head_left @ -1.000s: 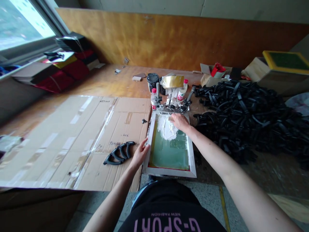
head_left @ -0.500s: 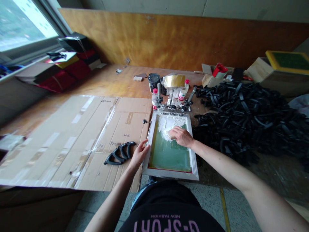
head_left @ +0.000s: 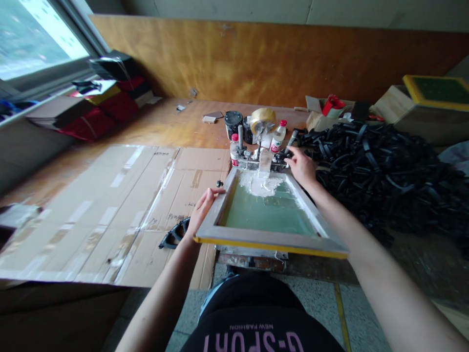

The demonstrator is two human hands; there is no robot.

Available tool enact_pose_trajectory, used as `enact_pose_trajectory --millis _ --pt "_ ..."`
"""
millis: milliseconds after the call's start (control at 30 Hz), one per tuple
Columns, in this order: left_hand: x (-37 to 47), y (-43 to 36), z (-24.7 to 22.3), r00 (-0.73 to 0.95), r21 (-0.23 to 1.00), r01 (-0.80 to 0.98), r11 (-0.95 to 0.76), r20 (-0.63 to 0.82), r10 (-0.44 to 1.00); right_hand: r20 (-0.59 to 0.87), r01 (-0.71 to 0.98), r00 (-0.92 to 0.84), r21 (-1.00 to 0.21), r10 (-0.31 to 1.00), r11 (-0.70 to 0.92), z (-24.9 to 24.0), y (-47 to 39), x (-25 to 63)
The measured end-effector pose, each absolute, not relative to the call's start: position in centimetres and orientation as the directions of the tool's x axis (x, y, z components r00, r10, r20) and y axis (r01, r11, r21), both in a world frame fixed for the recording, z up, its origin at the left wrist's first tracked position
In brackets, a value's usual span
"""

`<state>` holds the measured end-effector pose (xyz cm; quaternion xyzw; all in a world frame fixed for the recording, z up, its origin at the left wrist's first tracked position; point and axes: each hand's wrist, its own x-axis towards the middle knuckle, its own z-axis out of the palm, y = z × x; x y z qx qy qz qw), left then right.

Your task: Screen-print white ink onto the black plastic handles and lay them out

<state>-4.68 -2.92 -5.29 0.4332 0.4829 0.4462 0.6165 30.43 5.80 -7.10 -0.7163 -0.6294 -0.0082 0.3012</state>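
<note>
A screen-printing frame (head_left: 256, 236) with green mesh is tilted, its near edge raised above the base under it. White ink (head_left: 262, 185) lies at the far end of the mesh. My left hand (head_left: 202, 210) grips the left side of the frame, fingertips on the rim. My right hand (head_left: 303, 167) reaches past the frame's far right corner near the hinge clamp (head_left: 280, 164), fingers apart, with nothing visible in them. A pale flat squeegee (head_left: 265, 163) stands against the clamp. Several curved black plastic pieces (head_left: 175, 233) lie on cardboard, partly hidden by my left arm.
Flattened cardboard (head_left: 98, 210) covers the table's left part. A large heap of black plastic pieces (head_left: 366, 166) lies on the right. Behind the clamp stand red-capped bottles (head_left: 279, 137), a black tub (head_left: 233, 124) and a tape roll (head_left: 263, 120). Boxes (head_left: 394, 105) stand at back right.
The frame's near edge has risen. My right hand has left the mesh and moved far right, and the squeegee now stands at the clamp. My left hand has moved up with the frame.
</note>
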Motion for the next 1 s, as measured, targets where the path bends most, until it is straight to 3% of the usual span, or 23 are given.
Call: enact_pose_trajectory --millis 100,200,333,433,500,633,700,800,867,933,1000 --pt "-3.0 -0.3 -3.5 0.078 0.964 -0.264 0.026 -0.005 0.997 0.265 0.854 0.337 -0.490 0.903 -0.175 -9.5 3.2 32.6" --pt "-1.5 1.4 -2.2 0.113 0.960 -0.278 0.023 0.009 0.994 0.165 0.861 0.183 -0.502 0.969 -0.077 -13.3 0.2 31.1" --pt "0.1 -0.1 -4.0 0.075 0.939 -0.297 0.173 -0.158 0.985 0.210 0.881 -0.160 -0.411 0.964 0.236 -16.4 -2.5 26.3" --pt "1.1 -3.9 -7.9 0.263 0.816 -0.252 0.521 -0.460 0.848 0.290 0.901 -0.122 -0.368 0.949 0.229 -15.9 -4.6 22.3" --pt "1.3 -6.6 -10.4 0.337 0.697 -0.234 0.678 -0.596 0.729 0.328 0.880 -0.191 -0.360 0.925 0.310 -15.0 -6.4 19.6" --pt "-0.9 -10.2 -13.9 0.200 0.625 -0.347 0.699 -0.679 0.706 0.293 0.684 -0.576 -0.340 0.764 0.646 -14.5 -8.9 17.6" --pt "-4.0 -11.2 -15.3 0.048 0.651 -0.348 0.675 -0.707 0.706 0.262 0.735 -0.520 -0.347 0.813 0.582 -15.1 -8.5 20.3" --pt "-10.3 -12.5 -17.9 -0.254 0.700 -0.318 0.639 -0.712 0.654 0.208 0.940 -0.148 -0.275 0.967 0.203 -16.4 -6.7 27.8" --pt "-14.4 -13.1 -19.8 -0.398 0.699 -0.304 0.647 -0.710 0.581 0.136 0.982 -0.028 -0.183 0.990 0.053 -17.3 -5.6 32.6" --pt "-17.4 -13.1 -21.3 -0.467 0.659 -0.261 0.706 -0.726 0.505 0.060 0.993 -0.014 -0.112 0.998 0.021 -17.9 -5.2 35.8" --pt "-19.3 -12.6 -22.1 -0.461 0.650 -0.112 0.752 -0.704 0.540 0.016 0.995 -0.049 -0.082 0.999 0.050 -17.8 -5.1 37.4"
